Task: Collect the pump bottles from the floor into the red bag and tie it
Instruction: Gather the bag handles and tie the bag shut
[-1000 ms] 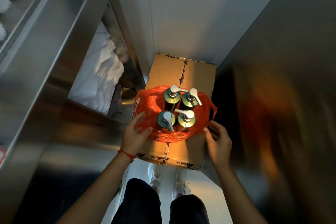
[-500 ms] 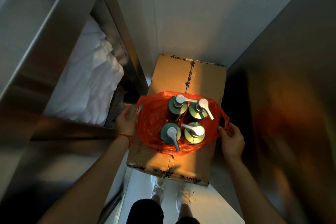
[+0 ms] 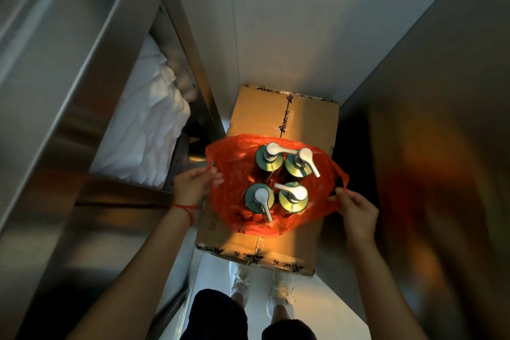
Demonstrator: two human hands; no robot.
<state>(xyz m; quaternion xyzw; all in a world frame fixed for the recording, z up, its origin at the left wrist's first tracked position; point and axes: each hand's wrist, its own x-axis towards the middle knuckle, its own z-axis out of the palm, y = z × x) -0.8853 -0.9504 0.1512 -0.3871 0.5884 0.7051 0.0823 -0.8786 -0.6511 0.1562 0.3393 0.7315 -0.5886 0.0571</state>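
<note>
A red plastic bag [image 3: 234,182] sits wide open on a cardboard box [image 3: 303,121]. Inside it stand several green pump bottles [image 3: 269,159] with silver pump heads, seen from above. My left hand [image 3: 191,188] pinches the bag's left handle and rim. My right hand [image 3: 356,210] grips the bag's right handle [image 3: 340,178], pulled outward. The bag's bottom and the bottles' bodies are hidden by the plastic.
A steel shelf unit [image 3: 69,91] on the left holds white folded linen [image 3: 146,124]. A steel wall [image 3: 441,146] closes the right side and a white wall lies behind the box. My feet in white shoes [image 3: 240,281] stand on the narrow floor below the box.
Both hands moved apart from the bag's front to its two side handles and took hold of them, spreading the bag's mouth wider.
</note>
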